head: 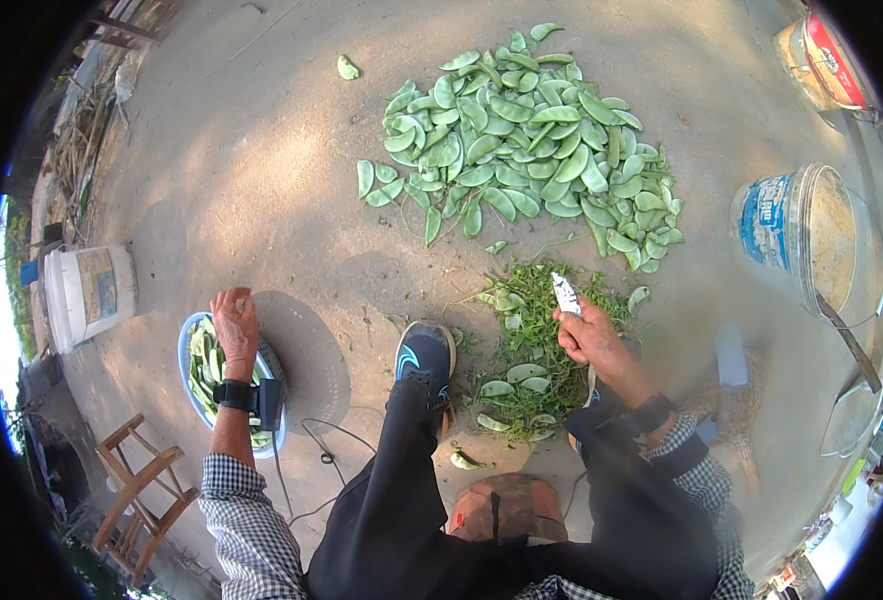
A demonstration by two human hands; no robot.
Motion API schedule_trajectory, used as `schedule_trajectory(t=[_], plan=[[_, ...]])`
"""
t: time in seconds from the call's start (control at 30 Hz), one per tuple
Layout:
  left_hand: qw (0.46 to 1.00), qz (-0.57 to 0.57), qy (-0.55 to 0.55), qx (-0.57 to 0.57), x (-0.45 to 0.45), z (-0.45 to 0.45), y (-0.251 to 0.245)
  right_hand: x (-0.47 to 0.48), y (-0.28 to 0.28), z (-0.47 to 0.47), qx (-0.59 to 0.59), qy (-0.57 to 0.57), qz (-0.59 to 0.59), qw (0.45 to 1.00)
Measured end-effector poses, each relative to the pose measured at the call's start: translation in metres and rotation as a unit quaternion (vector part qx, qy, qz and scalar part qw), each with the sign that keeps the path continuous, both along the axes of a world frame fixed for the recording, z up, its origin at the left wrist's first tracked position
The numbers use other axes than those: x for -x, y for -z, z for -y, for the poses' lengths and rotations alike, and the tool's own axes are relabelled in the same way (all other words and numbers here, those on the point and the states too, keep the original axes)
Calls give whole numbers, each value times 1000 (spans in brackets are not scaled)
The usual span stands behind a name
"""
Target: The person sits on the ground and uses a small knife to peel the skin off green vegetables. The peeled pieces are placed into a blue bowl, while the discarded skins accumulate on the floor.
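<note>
My right hand (pixel 591 339) is shut around the handle of a small knife (pixel 566 294). Its pale, patchy blade points up and away from me, above a heap of green stems and trimmings (pixel 535 322) with several pods lying in it. My left hand (pixel 236 324) hovers over the far rim of an oval light-blue basin (pixel 184 360) at my left. Its fingers are curled, and whether anything is between them I cannot tell. Green bean pods (pixel 205 352) lie inside the basin, partly covered by my forearm. Beyond the trimmings spreads a large pile of flat green bean pods (pixel 516 135).
A white lidded bucket (pixel 92 292) stands far left, near a wooden chair frame (pixel 141 495). On the right are a clear bucket with a blue label (pixel 775 221) and a red-labelled bucket (pixel 824 64). A cable (pixel 325 457) runs across the concrete floor by my left leg.
</note>
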State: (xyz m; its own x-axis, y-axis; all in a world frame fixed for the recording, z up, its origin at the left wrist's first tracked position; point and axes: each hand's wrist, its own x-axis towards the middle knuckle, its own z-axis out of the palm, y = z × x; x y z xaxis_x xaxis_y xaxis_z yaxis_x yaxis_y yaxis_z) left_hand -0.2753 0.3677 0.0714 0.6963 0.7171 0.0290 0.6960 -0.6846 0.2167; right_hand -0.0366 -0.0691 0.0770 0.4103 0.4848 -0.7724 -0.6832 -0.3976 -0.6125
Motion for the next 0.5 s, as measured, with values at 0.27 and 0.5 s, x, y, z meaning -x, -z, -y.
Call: schedule_trajectory(t=[0.27, 0.5], plan=[[964, 18, 128, 230, -192, 135, 76, -5, -1, 15, 1, 29, 0, 1000], [976, -69, 142, 151, -207, 146, 110, -8, 3, 36, -5, 32, -2, 999]])
